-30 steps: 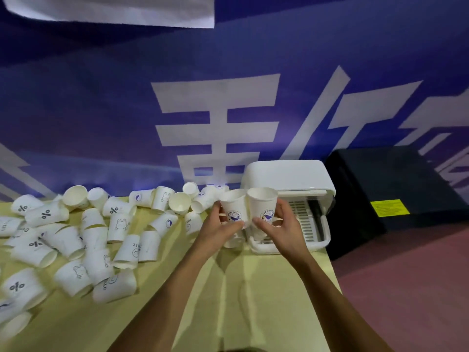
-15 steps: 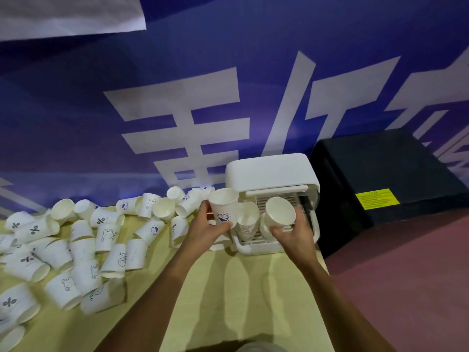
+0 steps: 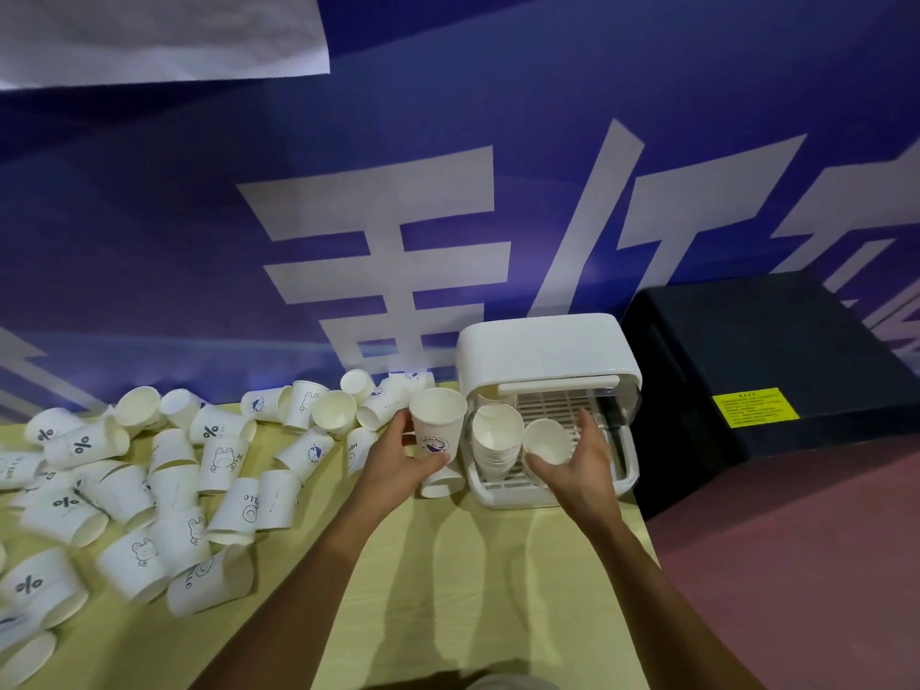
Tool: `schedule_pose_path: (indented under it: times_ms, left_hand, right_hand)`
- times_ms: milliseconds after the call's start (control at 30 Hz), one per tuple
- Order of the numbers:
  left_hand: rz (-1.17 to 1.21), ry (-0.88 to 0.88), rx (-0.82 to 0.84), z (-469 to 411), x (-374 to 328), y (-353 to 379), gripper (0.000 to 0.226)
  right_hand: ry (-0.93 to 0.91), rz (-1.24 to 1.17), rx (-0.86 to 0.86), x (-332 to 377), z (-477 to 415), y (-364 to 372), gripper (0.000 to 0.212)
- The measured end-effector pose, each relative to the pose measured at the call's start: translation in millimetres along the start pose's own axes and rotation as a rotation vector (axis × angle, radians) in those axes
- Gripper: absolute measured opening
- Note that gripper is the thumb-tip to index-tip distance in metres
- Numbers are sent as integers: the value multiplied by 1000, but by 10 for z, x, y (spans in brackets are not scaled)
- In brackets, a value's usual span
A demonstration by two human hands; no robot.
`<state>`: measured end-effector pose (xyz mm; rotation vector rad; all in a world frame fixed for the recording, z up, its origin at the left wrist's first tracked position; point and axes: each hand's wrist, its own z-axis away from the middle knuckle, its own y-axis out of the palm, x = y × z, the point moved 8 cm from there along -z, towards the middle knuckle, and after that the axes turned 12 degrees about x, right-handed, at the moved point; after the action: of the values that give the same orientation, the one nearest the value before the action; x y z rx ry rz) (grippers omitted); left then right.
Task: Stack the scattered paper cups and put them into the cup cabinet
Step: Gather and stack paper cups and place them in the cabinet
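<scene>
The white cup cabinet (image 3: 542, 348) stands open at the table's back right, its slatted tray showing. A stack of paper cups (image 3: 496, 440) stands upright in its left side. My right hand (image 3: 580, 460) holds a single white cup (image 3: 546, 440) inside the cabinet, just right of that stack. My left hand (image 3: 405, 458) grips another upright cup with a blue logo (image 3: 436, 424) just left of the cabinet. Several loose cups (image 3: 164, 480) lie scattered over the left half of the table, and one cup (image 3: 440, 483) lies under my left hand.
The yellow table (image 3: 448, 590) ends on the right just past the cabinet. A black box with a yellow label (image 3: 756, 385) stands beyond that edge on a reddish floor. A blue banner wall closes the back.
Both hands moved from holding two cups side by side in front of the cabinet. My right hand has carried its cup into the cabinet beside the stack; my left hand stays outside with its cup.
</scene>
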<state>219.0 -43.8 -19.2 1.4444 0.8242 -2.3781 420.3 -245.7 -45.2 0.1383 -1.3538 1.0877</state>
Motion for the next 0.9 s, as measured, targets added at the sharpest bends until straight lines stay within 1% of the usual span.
schedule_pose_path:
  times_ms: [33, 133, 167, 200, 233, 333, 467, 600, 700, 833, 900]
  left_hand:
    - [1, 8, -2, 7, -16, -5, 67]
    - [-1, 47, -9, 35, -98, 1, 67]
    - [-5, 69, -7, 46, -142, 15, 66]
    - [-12, 94, 0, 56, -192, 38, 66]
    - [-21, 117, 12, 61, -243, 70, 66]
    - [-51, 179, 59, 65, -384, 176, 65]
    - [-70, 203, 100, 51, -451, 274, 67]
    - [-92, 219, 123, 49, -469, 330, 69]
    - [-97, 223, 103, 30, -417, 312, 70]
    - [-75, 143, 38, 6, -194, 225, 60]
    - [-83, 109, 38, 2, -97, 220, 57]
  right_hand:
    - [-51, 0, -35, 87, 45, -36, 99]
    - [-234, 1, -116, 431, 189, -124, 61]
    - [-265, -10, -103, 546, 217, -113, 52]
    - [-286, -28, -65, 658, 233, -77, 48]
    - [-301, -49, -13, 764, 249, -24, 48]
    - [-321, -83, 107, 1008, 298, 129, 60]
    - [-326, -50, 167, 1125, 319, 237, 62]
    - [-306, -48, 97, 1055, 302, 171, 67]
    - [-291, -133, -8, 900, 310, -43, 74]
    - [-241, -219, -68, 601, 358, -282, 81]
    - [-235, -220, -99, 483, 389, -364, 77]
